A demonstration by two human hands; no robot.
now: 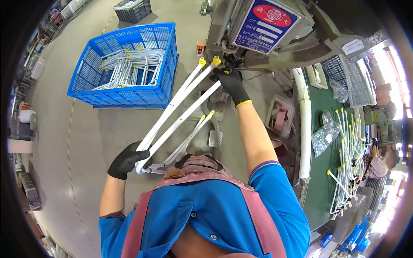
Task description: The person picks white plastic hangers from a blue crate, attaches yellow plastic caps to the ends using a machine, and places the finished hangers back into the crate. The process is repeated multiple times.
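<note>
White bent metal tubes [172, 105] with yellow end caps slant from my lap up to the machine. At their bent lower end my left hand [127, 161], in a black glove, is closed around them. My right hand [232, 86], gloved in black too, grips the far end of one tube beside the machine head; its fingertips are partly hidden. Two capped ends stand free to the left of that hand. Lower down, two shorter-looking tubes [189, 138] with yellow tips lie above my apron; whether they join the held ones I cannot tell.
A grey machine [297, 32] stands ahead, with a foot pedal [215, 138] below. Left of it, a blue plastic crate [122, 96] holds several similar tubes. The green table [317, 180] at right bears more tubes [346, 159] and a plastic bag [325, 136]. Another person [378, 165] is farther right.
</note>
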